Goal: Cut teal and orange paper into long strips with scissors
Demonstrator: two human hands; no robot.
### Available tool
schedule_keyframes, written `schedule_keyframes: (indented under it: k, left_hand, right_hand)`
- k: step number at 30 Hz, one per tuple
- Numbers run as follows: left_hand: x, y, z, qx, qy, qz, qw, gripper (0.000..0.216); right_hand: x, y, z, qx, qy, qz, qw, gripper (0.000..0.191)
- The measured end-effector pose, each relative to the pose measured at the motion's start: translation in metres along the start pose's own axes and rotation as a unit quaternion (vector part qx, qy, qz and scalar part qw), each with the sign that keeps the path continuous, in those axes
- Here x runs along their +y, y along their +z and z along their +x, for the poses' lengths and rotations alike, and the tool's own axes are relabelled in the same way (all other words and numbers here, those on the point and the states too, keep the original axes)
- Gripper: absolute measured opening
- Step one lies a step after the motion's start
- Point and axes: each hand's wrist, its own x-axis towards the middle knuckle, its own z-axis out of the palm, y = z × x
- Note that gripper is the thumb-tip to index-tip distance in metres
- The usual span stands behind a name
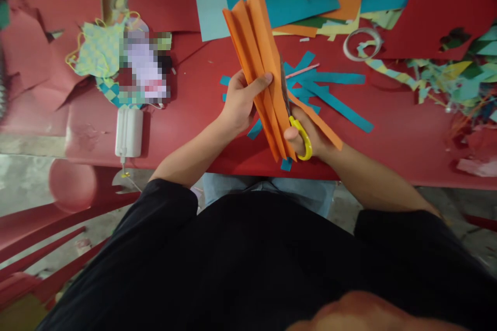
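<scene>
My left hand (pixel 240 103) grips a pleated sheet of orange paper (pixel 254 57), with the thumb lying across its folds. My right hand (pixel 306 137) is shut on a pair of yellow-handled scissors (pixel 303 137), their handle looped around my fingers. The scissor blades (pixel 284 85) reach up into the orange folds, and the paper hides part of them. A narrow orange strip (pixel 316 119) hangs partly cut from the sheet beside my right hand. Several teal paper strips (pixel 330 78) lie on the red table under my hands.
The red table (pixel 186 150) is littered with coloured paper sheets, offcuts, a woven paper piece (pixel 99 51), a tape roll (pixel 362 44) and a white plastic box (pixel 129 132). A pixelated patch covers one area. A red plastic chair (pixel 72 184) stands at lower left.
</scene>
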Motion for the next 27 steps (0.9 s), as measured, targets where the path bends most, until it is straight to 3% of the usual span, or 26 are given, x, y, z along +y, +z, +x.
schedule_keyframes:
  k: [4, 10, 16, 22, 27]
  left_hand:
    - [-0.002, -0.002, 0.002, -0.001, 0.001, 0.000, 1.000, 0.037]
    - [-0.002, -0.005, 0.002, 0.004, 0.020, 0.011, 1.000, 0.035]
    - [0.001, -0.007, 0.003, -0.035, 0.022, -0.019, 0.999, 0.036]
    - [0.003, -0.013, 0.012, -0.007, 0.048, -0.002, 0.999, 0.048]
    - [0.005, -0.013, 0.016, 0.017, 0.049, 0.043, 0.998, 0.057]
  right_hand:
    - [0.002, 0.000, -0.001, 0.023, 0.001, -0.037, 0.999, 0.086]
    - [0.013, 0.014, 0.001, 0.002, 0.028, 0.103, 0.994, 0.076]
    - [0.012, 0.020, 0.001, 0.032, 0.034, 0.125, 0.991, 0.068]
    - [0.013, 0.020, 0.002, 0.024, 0.052, 0.089, 0.994, 0.072]
    - [0.019, 0.019, -0.001, -0.016, 0.021, 0.172, 0.985, 0.091]
